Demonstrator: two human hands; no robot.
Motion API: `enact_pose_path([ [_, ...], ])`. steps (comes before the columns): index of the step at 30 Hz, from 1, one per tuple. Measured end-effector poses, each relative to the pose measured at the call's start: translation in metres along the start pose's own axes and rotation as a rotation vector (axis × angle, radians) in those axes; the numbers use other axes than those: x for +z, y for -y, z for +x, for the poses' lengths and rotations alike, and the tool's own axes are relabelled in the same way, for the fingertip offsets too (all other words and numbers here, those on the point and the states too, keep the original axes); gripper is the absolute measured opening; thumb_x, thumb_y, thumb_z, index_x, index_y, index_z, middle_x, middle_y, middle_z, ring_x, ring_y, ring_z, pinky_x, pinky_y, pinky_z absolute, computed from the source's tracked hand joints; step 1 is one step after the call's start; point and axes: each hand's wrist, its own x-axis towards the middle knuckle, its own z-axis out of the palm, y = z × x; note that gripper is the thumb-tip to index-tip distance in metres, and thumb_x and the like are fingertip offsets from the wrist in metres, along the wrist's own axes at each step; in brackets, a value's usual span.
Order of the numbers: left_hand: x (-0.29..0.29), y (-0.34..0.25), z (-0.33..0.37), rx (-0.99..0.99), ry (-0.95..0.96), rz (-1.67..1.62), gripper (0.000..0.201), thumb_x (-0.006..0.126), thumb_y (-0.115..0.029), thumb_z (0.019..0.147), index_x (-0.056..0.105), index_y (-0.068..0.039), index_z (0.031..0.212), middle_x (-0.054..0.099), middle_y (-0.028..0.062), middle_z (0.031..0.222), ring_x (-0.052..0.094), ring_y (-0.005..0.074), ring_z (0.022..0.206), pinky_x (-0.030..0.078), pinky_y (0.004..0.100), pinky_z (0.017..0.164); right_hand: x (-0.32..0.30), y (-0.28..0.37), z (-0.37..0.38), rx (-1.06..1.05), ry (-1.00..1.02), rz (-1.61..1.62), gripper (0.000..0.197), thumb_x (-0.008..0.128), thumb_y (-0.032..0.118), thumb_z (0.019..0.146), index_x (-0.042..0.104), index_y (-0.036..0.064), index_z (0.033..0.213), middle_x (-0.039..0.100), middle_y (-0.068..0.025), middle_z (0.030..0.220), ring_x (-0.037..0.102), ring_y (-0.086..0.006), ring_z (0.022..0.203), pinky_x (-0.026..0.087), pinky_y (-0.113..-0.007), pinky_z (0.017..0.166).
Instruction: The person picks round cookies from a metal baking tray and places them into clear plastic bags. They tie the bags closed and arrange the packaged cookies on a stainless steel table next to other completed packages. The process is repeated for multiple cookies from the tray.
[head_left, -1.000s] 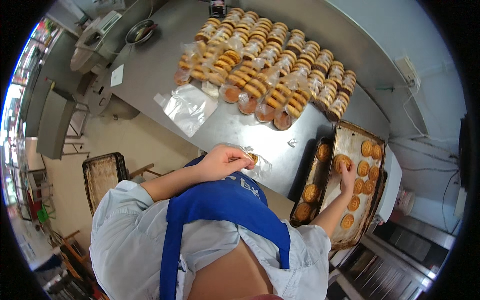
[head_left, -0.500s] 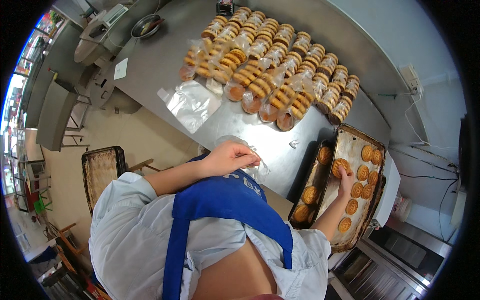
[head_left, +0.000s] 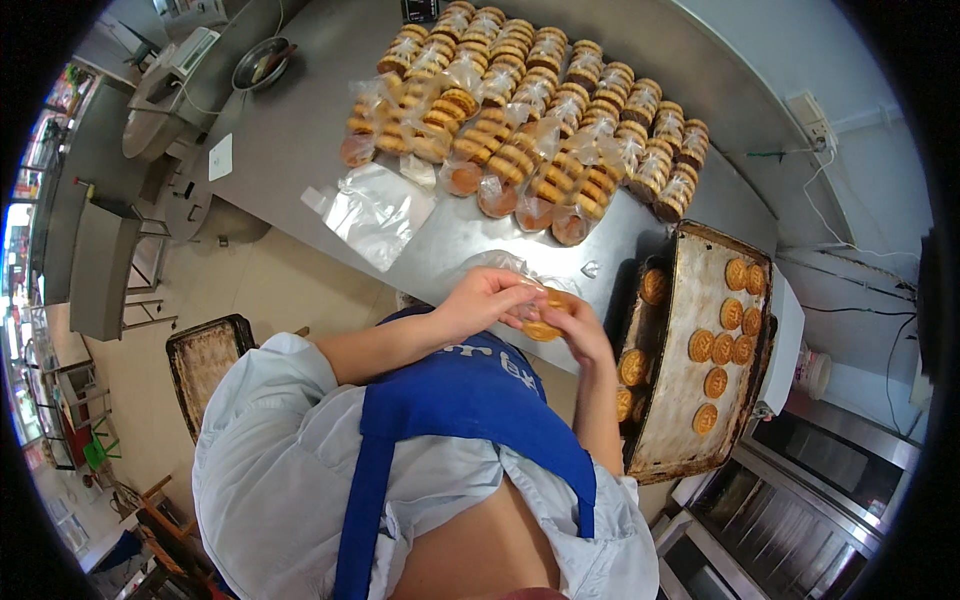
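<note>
In front of my apron, both hands are close together at the table's near edge. My left hand (head_left: 488,302) pinches a clear plastic bag (head_left: 535,284) at its mouth. My right hand (head_left: 582,328) grips a round golden cookie (head_left: 543,329) with a stamped pattern, held right against the bag's opening. Fingers partly cover both, so how far the cookie is inside the bag is unclear. To the right, a worn baking tray (head_left: 668,400) carries several more such cookies (head_left: 722,348).
Rows of bagged cookie stacks (head_left: 540,110) fill the table's back. Flat empty bags (head_left: 375,215) lie left of them. A second tray with cookies (head_left: 632,367) sits partly beneath the first. A metal bowl (head_left: 264,64) stands far left; another tray (head_left: 205,365) is lower left.
My right hand has lifted a cookie off the tray and brought it left to the bag. My left hand still holds the bag and has shifted slightly right.
</note>
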Motion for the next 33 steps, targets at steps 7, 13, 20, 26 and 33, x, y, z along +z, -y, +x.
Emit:
enact_pose_path([
  [7,-0.055,0.020,-0.021,0.015,0.021,0.014,0.029,0.052,-0.023,0.098,0.064,-0.003,0.114,0.068,0.0086,0.104,0.065,0.0152,0.093,0.054,0.0274,0.077,0.078,-0.030,0.081,-0.204,-0.138,-0.930,0.043,0.073,0.027,0.070,0.059,-0.0062,0.093,0.066,-0.0214,0.088,0.065,-0.0342,0.086,0.051,-0.040,0.074],
  [13,-0.126,0.027,-0.064,-0.045,-0.183,-0.235,0.026,0.053,-0.022,0.097,0.065,-0.001,0.107,0.068,0.0091,0.098,0.065,0.0153,0.091,0.054,0.0280,0.076,0.143,0.008,0.060,-0.190,-0.130,-1.812,0.042,0.078,0.039,0.066,0.066,0.0043,0.088,0.068,-0.0139,0.093,0.062,-0.0287,0.094,0.045,-0.040,0.086],
  [20,-0.199,-0.007,-0.133,0.158,-0.351,-0.352,0.018,0.054,-0.013,0.094,0.065,0.001,0.098,0.068,0.0115,0.094,0.067,0.0207,0.089,0.054,0.0309,0.077,0.219,0.089,0.110,-0.581,0.110,-2.081,0.027,0.067,0.025,0.073,0.064,0.0035,0.088,0.065,-0.0096,0.085,0.059,-0.0229,0.092,0.038,-0.035,0.091],
  [26,-0.244,-0.058,-0.185,0.469,-0.526,-0.242,0.019,0.050,-0.007,0.093,0.064,0.003,0.101,0.068,0.0152,0.100,0.067,0.0277,0.094,0.053,0.0363,0.082,0.318,0.154,0.206,-1.161,0.159,-2.047,0.024,0.059,0.010,0.072,0.058,0.0021,0.095,0.063,-0.0093,0.085,0.057,-0.0223,0.093,0.038,-0.035,0.090],
  [33,-0.345,-0.096,-0.115,0.714,-0.711,-0.185,0.024,0.049,-0.009,0.095,0.062,0.004,0.111,0.063,0.0159,0.115,0.059,0.0276,0.112,0.045,0.0398,0.096,0.401,0.191,0.370,-1.325,0.156,-2.130,0.030,0.057,0.013,0.078,0.059,0.0041,0.107,0.066,-0.0079,0.090,0.059,-0.0210,0.095,0.035,-0.034,0.099],
])
